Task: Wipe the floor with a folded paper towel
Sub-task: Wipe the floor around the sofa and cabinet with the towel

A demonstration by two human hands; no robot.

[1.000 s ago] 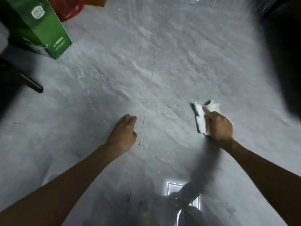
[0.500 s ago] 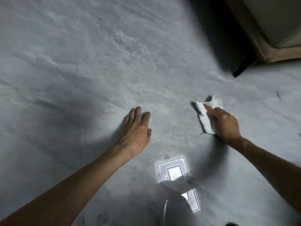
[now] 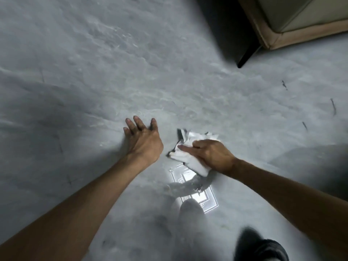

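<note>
A crumpled white paper towel [image 3: 190,157] with dark smudges lies against the grey marbled floor [image 3: 131,72], right of centre. My right hand [image 3: 209,154] lies on top of it, fingers curled round the wad and index finger pointing left. Just to the left, my left hand [image 3: 144,141] rests flat on the floor with fingers spread and nothing in it.
A beige sofa or ottoman [image 3: 293,19] on a dark leg [image 3: 246,57] stands at the upper right. Short dark marks [image 3: 333,108] streak the floor at the right. A bright ceiling-light reflection [image 3: 192,187] shines below the hands. A dark shoe [image 3: 261,247] shows at the bottom right.
The view swung right: the green box left the frame and the sofa came in. My right hand carried the towel leftwards, closer to my left hand, which spread its fingers.
</note>
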